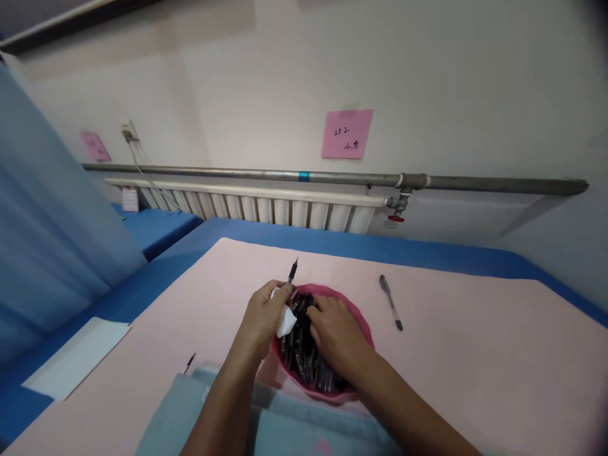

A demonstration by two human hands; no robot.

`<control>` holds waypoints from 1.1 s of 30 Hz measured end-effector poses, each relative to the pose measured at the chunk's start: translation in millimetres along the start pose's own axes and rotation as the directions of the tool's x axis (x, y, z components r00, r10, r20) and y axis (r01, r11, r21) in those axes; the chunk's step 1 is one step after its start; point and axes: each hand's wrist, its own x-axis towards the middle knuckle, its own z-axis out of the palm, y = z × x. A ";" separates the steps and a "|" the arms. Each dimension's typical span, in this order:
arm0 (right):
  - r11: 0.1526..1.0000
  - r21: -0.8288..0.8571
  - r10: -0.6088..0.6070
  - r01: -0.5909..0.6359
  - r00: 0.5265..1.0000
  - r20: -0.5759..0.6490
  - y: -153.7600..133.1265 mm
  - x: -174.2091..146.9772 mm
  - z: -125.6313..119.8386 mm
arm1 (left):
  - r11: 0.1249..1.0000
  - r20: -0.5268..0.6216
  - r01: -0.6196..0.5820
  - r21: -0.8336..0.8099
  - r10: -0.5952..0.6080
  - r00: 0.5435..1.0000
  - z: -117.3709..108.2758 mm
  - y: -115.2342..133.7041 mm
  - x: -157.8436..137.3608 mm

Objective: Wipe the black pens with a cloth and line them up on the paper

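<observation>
My left hand (267, 311) is closed around a pen (292, 272) whose black grip and bare tip point up and away. The same hand has a crumpled white tissue (286, 322) in it, hanging over the basket's left side. A pink basket (363, 326) with a wavy rim holds a heap of dark pens and caps (303, 358). Over the heap, inside the rim, my right hand (338, 332) has its fingers curled down among the pieces. What those fingertips pinch, if anything, is hidden.
A capped pen (391, 303) lies right of the basket on the pink sheet (465, 354). Another pen (190, 362) shows by the light blue cloth (178, 405) at front left. White paper (78, 358) lies on the blue bed edge. A radiator (285, 211) and pipe run behind.
</observation>
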 end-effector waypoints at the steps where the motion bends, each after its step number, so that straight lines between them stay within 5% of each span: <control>1: 0.999 0.039 -0.008 0.009 1.000 -0.026 0.7 -0.3 -0.6 | 1.000 0.010 -0.003 0.001 0.003 1.000 -0.4 -0.5 -0.1; 5: 0.877 0.480 0.132 -0.025 0.972 -0.192 6.8 0.1 -11.3 | 1.000 0.075 0.002 0.007 -0.002 0.997 -0.9 -0.5 -2.9; 8: 0.441 0.891 0.445 -0.105 0.888 -0.116 16.2 3.9 -22.9 | 1.000 0.142 0.012 0.018 -0.015 0.990 2.5 0.6 -7.1; 11: -0.066 0.997 0.595 -0.050 0.799 0.080 27.1 8.2 -30.0 | 0.999 0.204 0.032 0.028 -0.037 0.978 9.0 -0.2 -11.0; 14: -0.308 0.951 0.614 0.013 0.767 0.188 34.2 10.0 -32.3 | 0.997 0.239 0.047 0.056 -0.059 0.969 15.7 -2.5 -13.6; 33: -0.312 0.950 0.594 0.023 0.784 0.177 33.0 8.9 -30.7 | 0.991 0.279 0.041 0.128 -0.076 0.957 22.8 -4.9 -16.6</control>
